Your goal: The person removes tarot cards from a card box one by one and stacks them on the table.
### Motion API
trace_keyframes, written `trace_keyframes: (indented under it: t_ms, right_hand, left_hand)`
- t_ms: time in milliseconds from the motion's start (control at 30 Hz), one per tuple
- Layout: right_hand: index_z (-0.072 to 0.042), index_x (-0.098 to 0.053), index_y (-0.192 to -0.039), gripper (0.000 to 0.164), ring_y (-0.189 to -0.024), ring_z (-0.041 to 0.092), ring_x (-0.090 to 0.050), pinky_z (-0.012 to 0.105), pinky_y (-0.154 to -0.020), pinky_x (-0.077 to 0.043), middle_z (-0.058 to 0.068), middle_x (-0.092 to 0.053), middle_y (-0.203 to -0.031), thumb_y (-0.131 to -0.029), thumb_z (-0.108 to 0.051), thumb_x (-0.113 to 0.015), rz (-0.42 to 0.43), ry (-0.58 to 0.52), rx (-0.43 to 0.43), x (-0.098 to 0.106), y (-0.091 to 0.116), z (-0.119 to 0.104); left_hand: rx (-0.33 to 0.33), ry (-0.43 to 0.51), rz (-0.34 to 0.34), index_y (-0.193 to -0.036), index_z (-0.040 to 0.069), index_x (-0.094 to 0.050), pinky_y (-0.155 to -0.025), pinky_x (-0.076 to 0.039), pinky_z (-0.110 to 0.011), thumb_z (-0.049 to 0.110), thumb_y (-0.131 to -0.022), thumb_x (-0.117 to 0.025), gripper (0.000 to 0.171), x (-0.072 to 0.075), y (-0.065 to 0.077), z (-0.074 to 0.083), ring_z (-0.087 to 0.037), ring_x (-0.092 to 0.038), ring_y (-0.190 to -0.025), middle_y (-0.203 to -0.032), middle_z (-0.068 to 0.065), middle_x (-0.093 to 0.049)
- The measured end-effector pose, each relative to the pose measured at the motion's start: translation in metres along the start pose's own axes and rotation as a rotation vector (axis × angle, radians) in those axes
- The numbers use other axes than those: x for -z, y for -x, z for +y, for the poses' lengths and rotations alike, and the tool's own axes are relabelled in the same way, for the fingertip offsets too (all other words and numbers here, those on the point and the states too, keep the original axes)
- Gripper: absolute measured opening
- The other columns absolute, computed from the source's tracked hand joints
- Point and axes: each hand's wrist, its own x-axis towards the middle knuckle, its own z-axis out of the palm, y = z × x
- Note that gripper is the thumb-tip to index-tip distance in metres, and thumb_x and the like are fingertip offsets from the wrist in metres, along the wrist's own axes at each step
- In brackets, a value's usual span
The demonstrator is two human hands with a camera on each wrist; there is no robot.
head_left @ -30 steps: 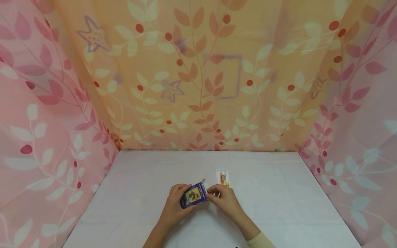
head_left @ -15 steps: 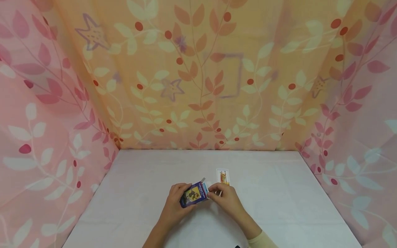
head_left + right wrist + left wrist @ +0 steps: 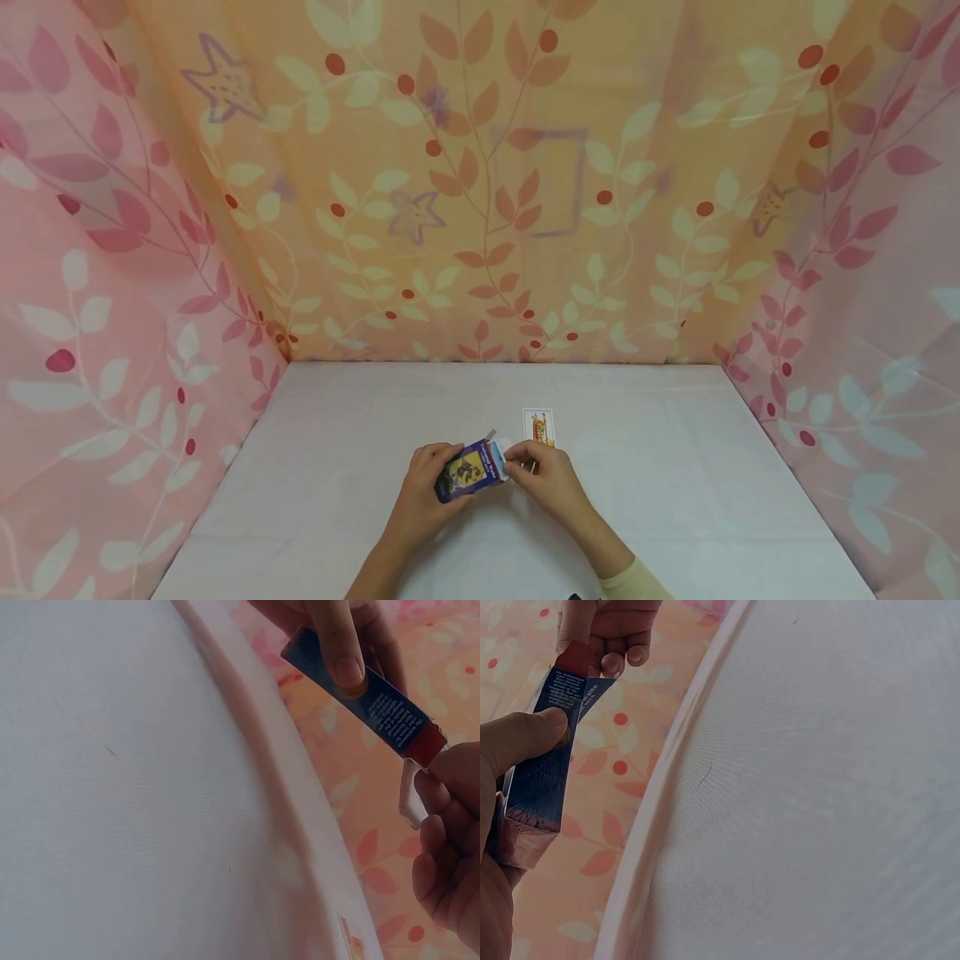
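Observation:
My left hand (image 3: 423, 492) grips a dark blue card box (image 3: 467, 472) with a yellow picture on its front, thumb along one narrow side in the left wrist view. The box is tilted, its open end toward my right hand (image 3: 551, 482). A flap (image 3: 598, 695) stands out from that end, beside a small red side flap (image 3: 426, 745). Light blue cards (image 3: 497, 452) show at the opening, and my right thumb and forefinger pinch there, hiding part of them. One picture card (image 3: 537, 426) with a white border lies face up just beyond my right hand.
The white-covered table (image 3: 337, 417) spreads around both hands. An orange leaf-patterned cloth (image 3: 480, 250) rises at the back edge, with pink cloth walls (image 3: 112, 333) at the sides. A small dark object (image 3: 574, 597) shows at the bottom edge of the head view.
The light blue part at the box's open end shows more than a second ago. My right hand has shifted slightly to the right; my left hand and box stay nearly still.

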Motion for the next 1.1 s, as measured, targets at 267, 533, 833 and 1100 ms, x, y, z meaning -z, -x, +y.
trace_keyframes:
  t_ms: [267,533,833,1100]
  right_hand:
    - [-0.02,-0.073,-0.097,0.007,-0.073,0.008,-0.056,0.021,-0.063,-0.049,-0.01,-0.068,-0.083,-0.091,-0.021,-0.078,-0.004,-0.026,-0.025,0.001,0.0,-0.001]
    - [-0.018,-0.074,-0.096,0.007,-0.071,0.008,-0.057,0.022,-0.063,-0.048,-0.01,-0.07,-0.081,-0.091,-0.017,-0.078,0.031,-0.045,-0.023,0.005,0.0,-0.004]
    - [-0.02,-0.076,-0.098,0.013,-0.071,0.008,-0.057,0.021,-0.062,-0.048,-0.012,-0.068,-0.079,-0.089,-0.012,-0.08,0.09,-0.045,-0.018,0.01,-0.001,-0.003]
    - [-0.019,-0.075,-0.101,0.015,-0.074,0.01,-0.056,0.021,-0.063,-0.048,-0.01,-0.066,-0.081,-0.09,-0.01,-0.079,0.126,-0.057,0.011,0.017,-0.002,-0.002]
  left_hand:
    - [0.006,-0.005,0.006,-0.14,0.02,-0.061,-0.104,-0.05,-0.042,0.027,-0.07,-0.096,0.078,0.0,0.0,0.001,-0.007,-0.046,-0.125,-0.132,0.014,-0.054]
    - [0.011,0.003,0.017,-0.139,0.019,-0.061,-0.105,-0.05,-0.043,0.025,-0.07,-0.097,0.078,0.0,0.0,0.001,-0.007,-0.046,-0.125,-0.133,0.013,-0.054]
    - [0.001,-0.012,0.033,-0.14,0.02,-0.061,-0.105,-0.05,-0.043,0.028,-0.07,-0.097,0.079,0.001,0.0,0.002,-0.007,-0.047,-0.124,-0.133,0.012,-0.055]
    - [0.023,-0.036,0.03,-0.141,0.024,-0.058,-0.105,-0.051,-0.042,0.031,-0.07,-0.096,0.081,0.001,0.001,0.002,-0.006,-0.046,-0.125,-0.136,0.013,-0.053]
